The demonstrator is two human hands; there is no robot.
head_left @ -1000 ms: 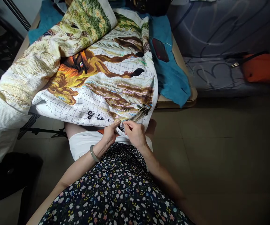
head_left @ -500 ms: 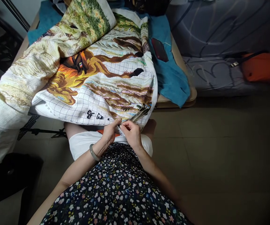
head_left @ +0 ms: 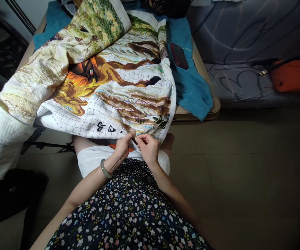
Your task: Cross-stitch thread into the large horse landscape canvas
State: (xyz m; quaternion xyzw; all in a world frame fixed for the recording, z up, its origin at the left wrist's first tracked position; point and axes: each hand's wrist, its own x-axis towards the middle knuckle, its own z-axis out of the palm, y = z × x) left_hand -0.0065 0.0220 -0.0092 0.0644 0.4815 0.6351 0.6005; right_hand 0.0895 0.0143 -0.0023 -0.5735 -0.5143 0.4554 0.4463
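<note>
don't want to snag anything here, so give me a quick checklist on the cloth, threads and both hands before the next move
1. Left hand gripping the near edge of the stitched cloth: ok
2. Right hand close beside it, thumb and fingertip together: ok
3. Needle between the right fingertips: cannot tell, too small to see
4. Loose threads well away from the right hand: not ok, they lie on the cloth just beyond it
5. Cloth flat all over: not ok, it is rumpled and folded over on the left
6. Phone off the cloth: ok, it lies on the teal fabric
</note>
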